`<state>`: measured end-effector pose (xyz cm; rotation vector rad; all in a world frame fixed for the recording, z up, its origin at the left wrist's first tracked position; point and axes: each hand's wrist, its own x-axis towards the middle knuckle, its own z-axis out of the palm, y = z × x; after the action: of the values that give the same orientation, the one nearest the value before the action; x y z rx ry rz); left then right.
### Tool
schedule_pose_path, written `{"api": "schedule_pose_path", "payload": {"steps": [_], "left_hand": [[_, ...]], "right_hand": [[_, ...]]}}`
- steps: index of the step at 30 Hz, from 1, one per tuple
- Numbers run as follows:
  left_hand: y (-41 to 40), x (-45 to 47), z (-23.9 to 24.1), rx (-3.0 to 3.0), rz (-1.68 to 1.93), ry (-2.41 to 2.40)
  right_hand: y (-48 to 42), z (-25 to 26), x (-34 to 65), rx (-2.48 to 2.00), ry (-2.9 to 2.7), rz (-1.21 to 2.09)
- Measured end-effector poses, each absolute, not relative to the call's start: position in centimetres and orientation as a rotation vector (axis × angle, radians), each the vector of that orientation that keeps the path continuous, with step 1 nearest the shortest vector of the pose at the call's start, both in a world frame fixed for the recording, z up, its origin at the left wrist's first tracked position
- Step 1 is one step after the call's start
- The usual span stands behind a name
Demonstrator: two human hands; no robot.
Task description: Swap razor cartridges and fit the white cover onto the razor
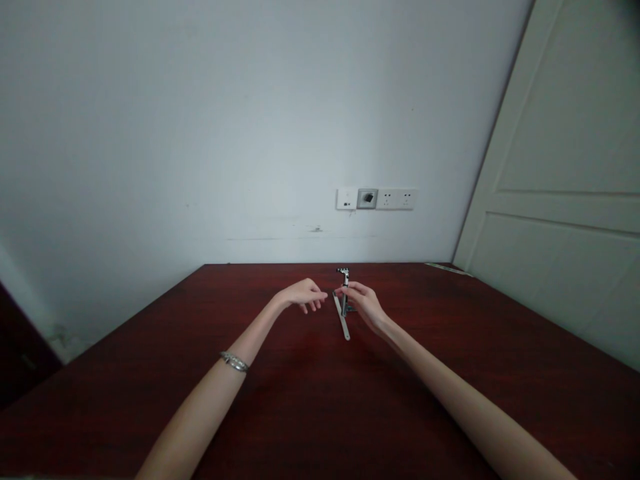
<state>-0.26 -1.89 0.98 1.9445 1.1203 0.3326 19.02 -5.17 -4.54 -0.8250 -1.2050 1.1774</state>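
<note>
A small silver-and-black folding metal stand [345, 303] is on the dark red wooden table, slightly right of the middle. It has a long flat bar with a rounded near end, an upright post, and a dark notched piece at the top. My right hand [364, 303] comes in from the right, and its thumb and fingers are closed on the upright post. To the left of the stand hovers my left hand [303, 293], thumb pointing at it and fingers loosely bent and apart. It holds nothing, and a small gap separates it from the flat bar.
The dark red table [280, 427] reaches back to a white wall [225, 133]. Wall sockets [395, 199] and a switch plate [347, 199] sit above its far edge. A pale panelled door [565, 200] stands at the right. A silver bracelet [233, 362] circles my left wrist.
</note>
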Motion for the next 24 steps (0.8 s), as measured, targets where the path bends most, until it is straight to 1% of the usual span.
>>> {"api": "schedule_pose_path", "payload": {"steps": [3,6,10,14,19,24], "left_hand": [[-1.1,-0.4,1.6,1.780,0.693,1.218],[-0.2,0.1,1.6,1.490,0.902,1.045],[0.9,1.2,0.9,1.051,0.852,0.649],[1.1,2.3,-0.6,0.805,0.880,0.379],[0.4,3.8,-1.9,0.669,0.911,0.351],[0.0,4.6,-2.0,0.640,0.937,0.360]], "right_hand": [[-6.0,-4.1,18.3,-0.745,-1.164,1.302],[-6.7,-4.0,17.3,-0.677,-1.112,1.392],[-7.3,-4.0,16.2,-0.636,-1.085,1.439],[-7.5,-4.1,15.6,-0.664,-1.026,1.588],[-7.2,-5.1,15.2,-0.818,-1.030,1.572],[-7.4,-5.6,15.0,-0.796,-1.049,1.526]]}}
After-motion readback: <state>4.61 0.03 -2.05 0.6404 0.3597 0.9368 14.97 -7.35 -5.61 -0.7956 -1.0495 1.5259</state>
